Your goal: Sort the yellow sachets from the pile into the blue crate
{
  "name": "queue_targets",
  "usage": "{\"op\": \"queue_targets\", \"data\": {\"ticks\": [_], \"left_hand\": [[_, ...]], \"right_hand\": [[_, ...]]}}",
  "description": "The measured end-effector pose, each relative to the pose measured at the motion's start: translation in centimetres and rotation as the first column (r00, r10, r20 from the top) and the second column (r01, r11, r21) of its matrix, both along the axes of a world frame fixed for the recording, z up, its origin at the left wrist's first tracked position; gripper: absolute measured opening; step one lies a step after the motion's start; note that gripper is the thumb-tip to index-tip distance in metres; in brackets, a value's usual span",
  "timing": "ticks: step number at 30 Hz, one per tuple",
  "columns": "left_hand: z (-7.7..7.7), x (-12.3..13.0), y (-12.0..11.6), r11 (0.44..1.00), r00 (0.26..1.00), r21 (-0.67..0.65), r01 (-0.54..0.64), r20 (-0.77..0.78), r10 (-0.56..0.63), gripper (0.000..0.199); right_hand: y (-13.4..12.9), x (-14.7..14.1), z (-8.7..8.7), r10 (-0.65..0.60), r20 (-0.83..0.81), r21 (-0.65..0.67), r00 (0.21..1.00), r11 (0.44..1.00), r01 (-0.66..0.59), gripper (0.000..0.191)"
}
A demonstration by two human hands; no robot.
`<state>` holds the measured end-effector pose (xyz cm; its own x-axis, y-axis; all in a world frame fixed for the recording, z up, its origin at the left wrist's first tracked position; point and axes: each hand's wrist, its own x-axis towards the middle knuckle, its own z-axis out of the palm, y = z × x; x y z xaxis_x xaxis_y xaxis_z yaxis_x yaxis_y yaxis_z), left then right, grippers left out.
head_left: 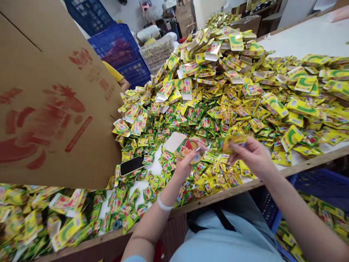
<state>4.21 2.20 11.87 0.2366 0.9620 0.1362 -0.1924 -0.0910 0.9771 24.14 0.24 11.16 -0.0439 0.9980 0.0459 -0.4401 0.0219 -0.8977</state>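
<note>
My left hand [188,163] is closed around a small printed box [185,147], green and yellow with red fruit pictures. The box's pale flap stands open at its upper left end. To the right, my right hand [248,154] pinches yellow and green candy sachets [231,142] at about the same height; how many is blurred. Both hands are above the table, over loose green sachets [166,162] and yellow sachets [212,183]. A gap separates the sachets in my right hand from the box.
A tall heap of boxes [212,51] and sachets covers the table behind my hands. A large cardboard carton [54,109] stands at the left, beside a phone [131,166]. Blue crates [117,43] are stacked behind; another blue crate [321,182] sits below the table edge [308,165] at right.
</note>
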Motion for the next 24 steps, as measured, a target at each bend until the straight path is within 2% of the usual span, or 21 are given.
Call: {"op": "queue_targets", "data": {"ticks": [2,3,5,8,10,13,16,18,20,22,24], "left_hand": [[0.5,-0.5,-0.3,0.992,0.995,-0.085,0.095,0.020,-0.094,0.049],[0.7,-0.6,-0.6,0.976,0.985,-0.128,0.175,0.015,-0.174,0.051],[1.0,-0.8,-1.3,0.935,0.950,-0.184,0.304,-0.009,-0.311,0.049],[1.3,-0.8,-2.1,0.909,0.922,-0.211,0.360,-0.068,-0.381,0.042],[1.6,-0.8,-2.4,0.915,0.920,-0.221,0.337,-0.129,-0.370,0.042],[1.6,-0.9,-2.3,0.944,0.916,-0.197,0.266,-0.253,-0.311,0.039],[1.3,-1.0,-1.9,0.953,0.898,-0.153,0.261,-0.323,-0.298,0.034],[1.3,-1.0,-1.7,0.943,0.890,-0.142,0.302,-0.312,-0.332,0.033],[1.4,-1.0,-1.6,0.916,0.879,-0.169,0.363,-0.264,-0.397,0.033],[1.5,-1.0,-1.8,0.872,0.849,-0.223,0.435,-0.220,-0.480,0.032],[1.4,-1.0,-2.0,0.882,0.858,-0.218,0.417,-0.227,-0.461,0.032]], "right_hand": [[0.5,0.5,2.4,-0.112,-0.001,0.122,0.994,0.986,0.111,0.031],[0.7,0.4,3.7,-0.106,0.013,0.190,0.994,0.977,0.102,0.030],[1.1,-0.4,5.9,-0.028,0.099,0.312,0.995,0.950,-0.004,0.027],[1.7,-1.6,7.4,0.029,0.327,0.414,0.945,0.894,-0.171,0.023],[2.1,-1.6,7.4,-0.029,0.506,0.457,0.862,0.856,-0.240,0.019],[2.4,-0.8,6.8,-0.114,0.738,0.470,0.665,0.794,-0.385,0.014],[2.1,-0.3,6.8,-0.139,0.858,0.420,0.494,0.744,-0.520,0.010],[1.9,-0.3,7.2,-0.157,0.895,0.389,0.418,0.732,-0.559,0.013],[1.8,-0.3,7.4,-0.143,0.901,0.375,0.410,0.733,-0.568,0.013],[1.8,0.1,7.5,-0.104,0.875,0.384,0.473,0.743,-0.548,0.011],[1.8,0.5,7.1,-0.072,0.836,0.410,0.544,0.740,-0.533,0.010]]}}
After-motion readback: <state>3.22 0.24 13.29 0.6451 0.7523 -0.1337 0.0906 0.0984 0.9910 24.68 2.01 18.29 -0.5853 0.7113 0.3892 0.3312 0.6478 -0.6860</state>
